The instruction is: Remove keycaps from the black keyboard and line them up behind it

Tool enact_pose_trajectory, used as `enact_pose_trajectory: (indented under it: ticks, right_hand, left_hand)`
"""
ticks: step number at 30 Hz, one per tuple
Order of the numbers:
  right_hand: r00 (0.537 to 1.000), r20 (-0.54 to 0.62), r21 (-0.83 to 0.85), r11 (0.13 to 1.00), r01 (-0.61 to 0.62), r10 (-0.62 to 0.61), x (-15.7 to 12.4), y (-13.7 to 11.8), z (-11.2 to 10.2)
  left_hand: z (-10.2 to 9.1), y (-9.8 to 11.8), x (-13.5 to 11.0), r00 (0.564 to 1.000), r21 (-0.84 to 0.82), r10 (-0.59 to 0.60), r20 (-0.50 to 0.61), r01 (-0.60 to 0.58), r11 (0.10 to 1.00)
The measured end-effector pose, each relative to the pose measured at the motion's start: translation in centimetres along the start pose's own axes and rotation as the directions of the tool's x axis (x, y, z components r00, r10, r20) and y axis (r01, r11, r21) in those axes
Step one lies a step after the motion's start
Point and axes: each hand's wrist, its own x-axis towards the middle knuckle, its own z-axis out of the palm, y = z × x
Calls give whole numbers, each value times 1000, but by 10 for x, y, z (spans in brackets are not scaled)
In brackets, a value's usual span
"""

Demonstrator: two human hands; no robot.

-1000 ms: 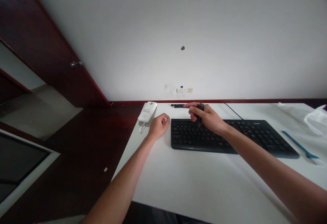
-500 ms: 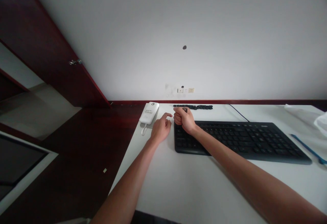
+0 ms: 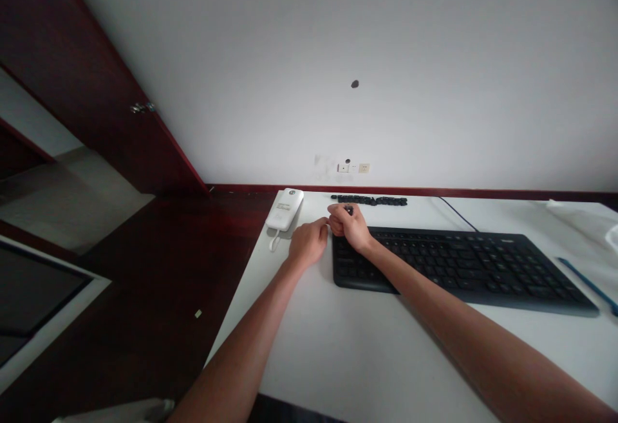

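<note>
Head view, and the action is right at the back edge of the desk (image 3: 386,358): the right hand (image 3: 349,228) is closed, thumb and fingers pinched around a keycap (image 3: 348,210), or what looks like one, since the grip hides most of it. The left hand (image 3: 308,244) sits just beside it, loosely curled, with its fingers almost meeting the right hand, and from this angle I can't tell whether it holds anything. A piece that small should be light and stiff, though smooth plastic could slip, so the side walls look like the best place to pinch it. Just behind the hands, a row of black keycaps (image 3: 369,201) runs along the desk. The right hand hovers over the near corner of a black keyboard (image 3: 458,262), with no brand readable. Off to the left lies a white device (image 3: 284,209) with a short white cable (image 3: 274,241), its printed label too small to make out. Far right, a blue strip (image 3: 585,286) lies on the desk.
</note>
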Motion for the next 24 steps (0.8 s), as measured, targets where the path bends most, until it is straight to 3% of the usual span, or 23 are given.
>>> enact_pose_trajectory:
  ticks: [6, 24]
  right_hand:
    - [996, 45, -168, 982, 83, -76, -1, 7, -1]
    - [1000, 12, -113, 994, 15, -14, 0, 15, -3]
  left_hand:
    - [-1, 1, 1, 999, -12, -34, 21, 34, 999]
    - [2, -2, 0, 999, 6, -27, 19, 27, 1000]
